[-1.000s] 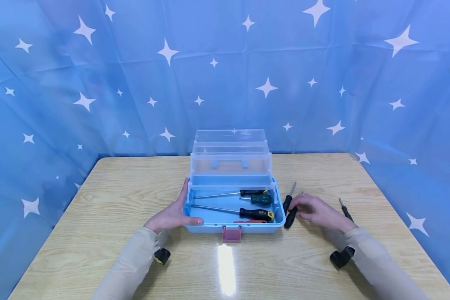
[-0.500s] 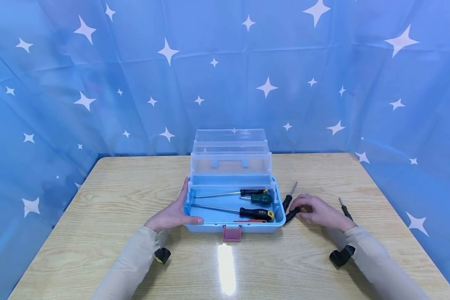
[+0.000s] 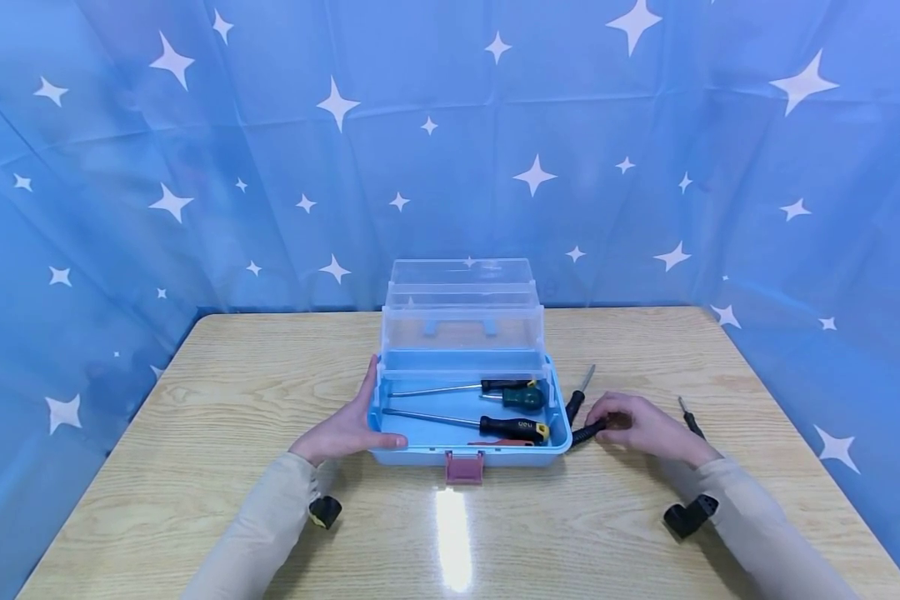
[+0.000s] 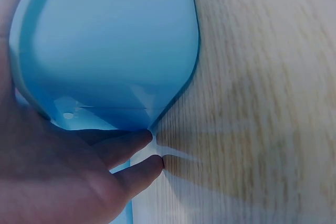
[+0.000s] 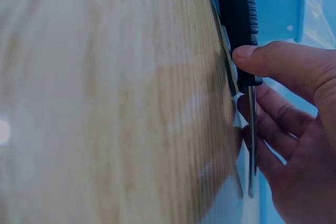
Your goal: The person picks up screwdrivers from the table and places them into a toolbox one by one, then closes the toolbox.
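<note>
The blue toolbox (image 3: 412, 457) is set on the bench (image 3: 195, 467), its left side touched by the left hand (image 3: 345, 430), thumb stretched wide along the front; a black-handled screwdriver (image 3: 584, 434) is pinched by the right hand (image 3: 645, 427), between thumb and fingers, just beside the box's right end; a green-handled screwdriver (image 3: 523, 398) is laid inside.

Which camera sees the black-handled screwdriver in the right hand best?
The right wrist view. It shows the ridged, black-handled metal screwdriver up close, with its thin shaft clear beside the right hand. In the head view it's small, and only its handle clearly pokes out. The left wrist view doesn't show it.
</note>
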